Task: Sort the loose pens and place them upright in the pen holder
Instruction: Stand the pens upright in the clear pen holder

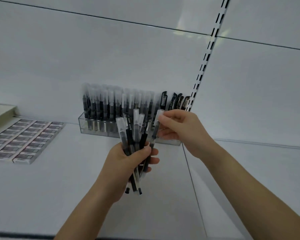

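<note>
Loose pens (134, 135), a mixed bundle of frosted-cap and black-barrelled types, are being held above the middle of the shelf (59, 187), caps pointing up and fanning outward. Left hand (128, 163) is gripping the bundle around the lower barrels, fingers and thumb curling round it, with the pen ends projecting below the palm. Right hand (180, 129) is pinching the cap of one frosted-cap pen (155, 129) at the right side of the fan, thumb and fingertips closing on it; the lower barrel of that pen is sitting within the left hand's grip.

Pen holder (84, 124), a clear box, is standing at the back edge of the shelf, touching the back panel (111, 58) and directly behind the hands. Standing pens (102, 103) with frosted caps are filling its left and middle sections upright. Black-capped pens (175, 101) with clips are standing at its right end, just beside the slotted upright (208, 54). The front of the holder's right part is being hidden by the hands.

Boxed erasers (24, 139) are lying in rows toward the left edge of the shelf, well apart from the holder. A beige block (2, 113) is sitting behind them at the far left; what it is cannot be told
</note>
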